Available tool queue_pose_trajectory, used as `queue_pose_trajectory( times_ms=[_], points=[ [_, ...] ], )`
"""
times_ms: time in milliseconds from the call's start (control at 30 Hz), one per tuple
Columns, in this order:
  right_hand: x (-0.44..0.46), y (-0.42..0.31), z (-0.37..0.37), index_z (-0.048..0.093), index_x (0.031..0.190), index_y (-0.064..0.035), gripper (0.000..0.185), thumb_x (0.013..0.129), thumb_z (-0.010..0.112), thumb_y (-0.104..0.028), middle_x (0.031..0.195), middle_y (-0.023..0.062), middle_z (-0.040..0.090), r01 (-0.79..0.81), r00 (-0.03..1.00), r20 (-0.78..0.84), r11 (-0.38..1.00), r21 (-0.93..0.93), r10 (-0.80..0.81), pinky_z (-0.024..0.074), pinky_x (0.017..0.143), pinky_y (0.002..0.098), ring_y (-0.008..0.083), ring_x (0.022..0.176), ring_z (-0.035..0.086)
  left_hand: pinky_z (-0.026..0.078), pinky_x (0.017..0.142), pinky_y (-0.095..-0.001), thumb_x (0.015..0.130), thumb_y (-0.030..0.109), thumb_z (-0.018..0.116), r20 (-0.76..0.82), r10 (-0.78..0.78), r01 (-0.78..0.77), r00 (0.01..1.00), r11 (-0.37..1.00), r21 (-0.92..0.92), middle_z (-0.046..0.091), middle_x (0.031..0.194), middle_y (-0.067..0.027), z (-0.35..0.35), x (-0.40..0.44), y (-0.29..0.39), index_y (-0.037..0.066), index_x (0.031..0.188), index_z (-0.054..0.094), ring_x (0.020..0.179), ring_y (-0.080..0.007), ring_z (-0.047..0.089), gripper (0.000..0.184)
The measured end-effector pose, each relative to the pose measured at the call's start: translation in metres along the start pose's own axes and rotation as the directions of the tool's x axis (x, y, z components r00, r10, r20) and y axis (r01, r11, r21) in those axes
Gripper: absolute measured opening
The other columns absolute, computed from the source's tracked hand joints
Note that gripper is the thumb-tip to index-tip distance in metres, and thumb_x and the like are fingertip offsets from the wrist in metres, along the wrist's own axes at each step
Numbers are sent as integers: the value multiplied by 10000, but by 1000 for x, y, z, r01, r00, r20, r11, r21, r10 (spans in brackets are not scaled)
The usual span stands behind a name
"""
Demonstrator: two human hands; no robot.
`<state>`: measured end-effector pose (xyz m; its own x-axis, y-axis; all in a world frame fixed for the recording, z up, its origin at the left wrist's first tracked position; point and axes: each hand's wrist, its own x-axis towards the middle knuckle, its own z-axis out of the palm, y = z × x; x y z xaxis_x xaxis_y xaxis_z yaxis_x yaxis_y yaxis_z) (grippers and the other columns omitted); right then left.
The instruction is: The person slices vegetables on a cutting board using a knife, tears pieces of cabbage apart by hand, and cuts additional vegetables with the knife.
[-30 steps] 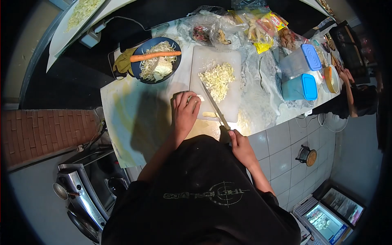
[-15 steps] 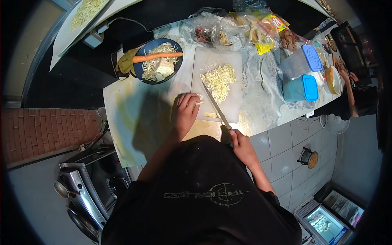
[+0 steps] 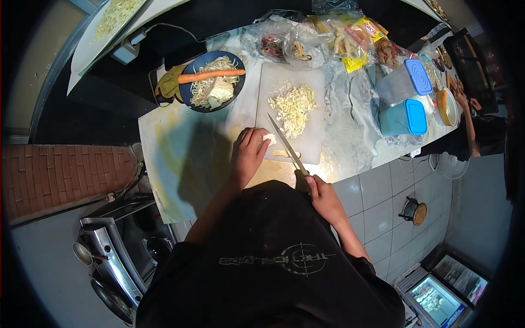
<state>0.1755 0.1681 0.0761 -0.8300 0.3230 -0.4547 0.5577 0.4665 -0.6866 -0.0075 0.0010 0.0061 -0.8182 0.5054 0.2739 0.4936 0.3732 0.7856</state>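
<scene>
My left hand [image 3: 249, 153] is closed around a pale piece of cabbage [image 3: 269, 139] at the left edge of the white cutting board [image 3: 314, 139]. The handle of a long kitchen knife [image 3: 286, 144] is in my right hand [image 3: 324, 194], at the board's near right corner. Its blade slants up and left over the board, its tip close to the cabbage piece. Finely chopped cabbage [image 3: 293, 109] lies heaped on the middle of the board, beyond the blade. The board's handle slot shows near its front edge.
A dark blue plate [image 3: 187, 97] at the left holds a carrot [image 3: 210, 76], bean sprouts and a cabbage wedge [image 3: 221, 93]. Plastic bags of food [image 3: 344, 44] lie at the back. Two blue-lidded containers [image 3: 395, 118] stand at the right, with another person's arm [image 3: 469, 126] beyond.
The cabbage piece in my left hand has shifted slightly and shows more clearly. The knife tip has moved a little left; my right hand stays on the handle.
</scene>
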Motion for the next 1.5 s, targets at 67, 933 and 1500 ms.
queue_pose_trajectory(
  times_ms=[67, 933, 1500],
  points=[
    [-1, 0, 1, 557, 950, 39, 422, 1059, 422, -346, 699, 315, 580, 9, 1000, -7, 1000, 6, -9, 431, 651, 556, 527, 755, 573, 473, 810, -382, 831, 6, 702, -3, -9, 9, 1000, 1000, -12, 592, 920, -89, 0, 3, 4, 34, 950, 644, 892, -290, 578, 136],
    [7, -2, 19, 535, 975, 40, 354, 1053, 426, -288, 732, 319, 630, 38, 999, 22, 983, -182, -34, 491, 619, 582, 512, 713, 623, 463, 836, -367, 786, 54, 752, -84, 282, -263, 956, 946, 188, 668, 969, -38, 5, -7, -5, 42, 892, 687, 945, -240, 614, 125],
    [8, 9, 20, 536, 1025, 7, 334, 1041, 450, -315, 680, 274, 638, 90, 991, -61, 934, -345, -118, 512, 583, 563, 488, 655, 634, 437, 898, -394, 837, 29, 680, -85, 201, -182, 976, 964, 194, 614, 1056, -82, 4, -4, -5, 40, 1000, 627, 1028, -291, 549, 172]
  ],
)
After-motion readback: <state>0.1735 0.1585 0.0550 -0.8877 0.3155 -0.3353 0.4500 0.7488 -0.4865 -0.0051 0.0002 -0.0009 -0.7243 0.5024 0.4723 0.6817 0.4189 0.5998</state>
